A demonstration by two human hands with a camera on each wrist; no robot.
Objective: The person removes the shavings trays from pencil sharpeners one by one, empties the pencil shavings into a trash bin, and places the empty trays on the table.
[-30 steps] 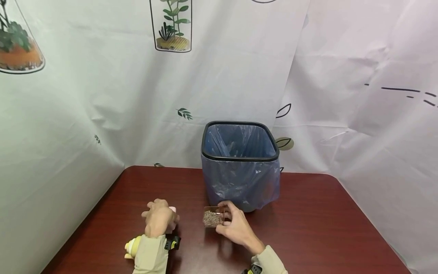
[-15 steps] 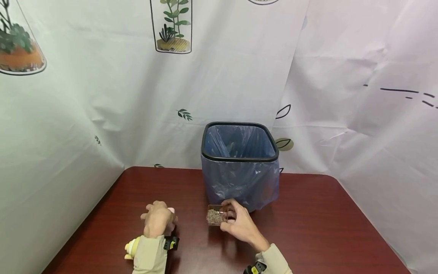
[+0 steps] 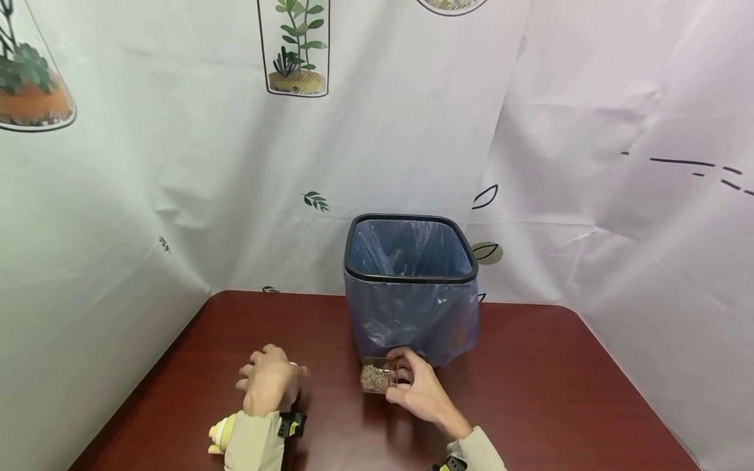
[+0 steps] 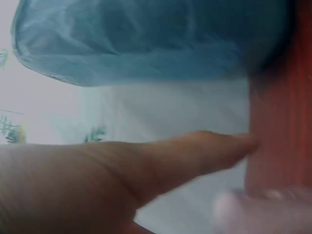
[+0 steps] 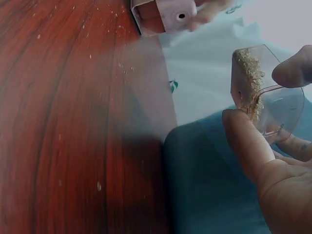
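My right hand pinches a small clear plastic shavings drawer between thumb and fingers, close in front of the bin. Pale brown pencil shavings lie in it. At left, my left hand grips a pink pencil sharpener from above and mostly covers it in the head view. The right wrist view shows the sharpener's round pencil hole and its hollow lower part. In the left wrist view my thumb reaches out straight.
A black-rimmed bin lined with a blue bag stands at the table's back. A yellow-and-white rounded object sits beside my left sleeve. Crumbs are scattered over the reddish-brown table. White printed cloth hangs behind.
My right hand has moved a little to the right with the shavings drawer, along the front of the bin. My left hand stays at the sharpener. The head view has tilted slightly up.
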